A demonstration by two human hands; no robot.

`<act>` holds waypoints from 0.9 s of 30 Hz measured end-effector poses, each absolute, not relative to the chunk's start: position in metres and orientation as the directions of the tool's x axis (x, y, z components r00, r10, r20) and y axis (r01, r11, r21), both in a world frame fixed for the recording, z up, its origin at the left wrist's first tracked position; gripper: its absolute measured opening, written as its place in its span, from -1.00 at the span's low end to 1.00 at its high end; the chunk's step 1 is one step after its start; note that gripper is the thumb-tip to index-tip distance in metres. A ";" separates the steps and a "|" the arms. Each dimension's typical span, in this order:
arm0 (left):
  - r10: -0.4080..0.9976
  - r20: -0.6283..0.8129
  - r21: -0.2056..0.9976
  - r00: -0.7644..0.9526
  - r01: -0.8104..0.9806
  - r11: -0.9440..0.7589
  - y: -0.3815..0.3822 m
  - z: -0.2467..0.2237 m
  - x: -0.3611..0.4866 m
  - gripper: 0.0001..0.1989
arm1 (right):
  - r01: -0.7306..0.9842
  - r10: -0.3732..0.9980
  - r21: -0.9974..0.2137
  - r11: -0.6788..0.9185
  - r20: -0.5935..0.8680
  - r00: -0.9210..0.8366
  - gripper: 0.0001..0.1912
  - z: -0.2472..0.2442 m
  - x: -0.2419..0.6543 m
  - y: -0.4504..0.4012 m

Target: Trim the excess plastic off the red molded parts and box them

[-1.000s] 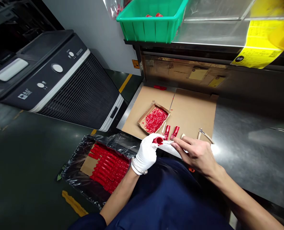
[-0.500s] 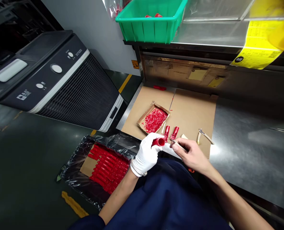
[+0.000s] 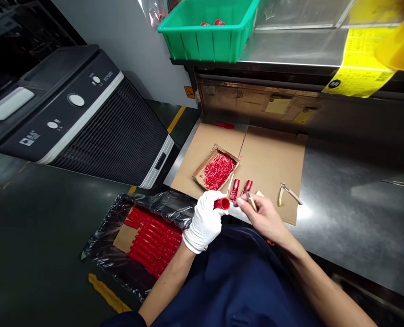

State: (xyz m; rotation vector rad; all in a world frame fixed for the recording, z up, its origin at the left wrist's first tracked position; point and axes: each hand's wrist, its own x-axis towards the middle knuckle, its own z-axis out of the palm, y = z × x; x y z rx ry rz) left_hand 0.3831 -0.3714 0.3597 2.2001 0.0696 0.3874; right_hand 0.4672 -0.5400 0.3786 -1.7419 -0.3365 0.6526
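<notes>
In a white glove, my left hand [image 3: 206, 220] is closed around a red hollow plastic tube [image 3: 224, 204], its round open end facing up toward me. Just right of it, my bare right hand [image 3: 265, 215] grips a slim knife-like tool [image 3: 251, 202] with a pale handle and a dark metal tip; its exact kind is hard to make out. The tool is apart from the tube. Beyond my hands, two red plastic parts lie on the cardboard sheet [image 3: 273, 154]: one red part [image 3: 235, 188] on the left, and another red part [image 3: 248, 185] partly behind the tool.
A shallow cardboard box [image 3: 202, 175] holds red scraps. Cutting pliers [image 3: 290, 193] lie at the right. A black-lined crate [image 3: 102, 254] with rows of red parts stands lower left. A green bin [image 3: 205, 43] sits on the shelf; a black appliance [image 3: 116, 131] stands left.
My right hand has turned the tool more upright, its tip now pointing up and away. The tube has tilted slightly in my left hand. The whole view has shifted a little.
</notes>
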 end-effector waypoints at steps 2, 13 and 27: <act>0.198 0.235 0.806 0.952 -0.077 -0.587 -0.373 0.361 0.385 -0.78 | -0.162 0.592 -0.960 -0.228 -0.268 0.760 -0.60 0.382 0.460 -0.533; 0.216 0.188 0.881 0.958 -0.068 -0.468 -0.379 0.359 0.389 -0.77 | -0.271 0.608 -0.951 -0.151 -0.306 0.733 -0.58 0.379 0.454 -0.529; -0.005 -0.698 0.493 0.716 0.486 0.722 -0.379 0.299 0.379 -0.62 | -0.177 0.195 -0.705 -0.687 -0.413 0.890 -0.67 0.223 0.538 -0.597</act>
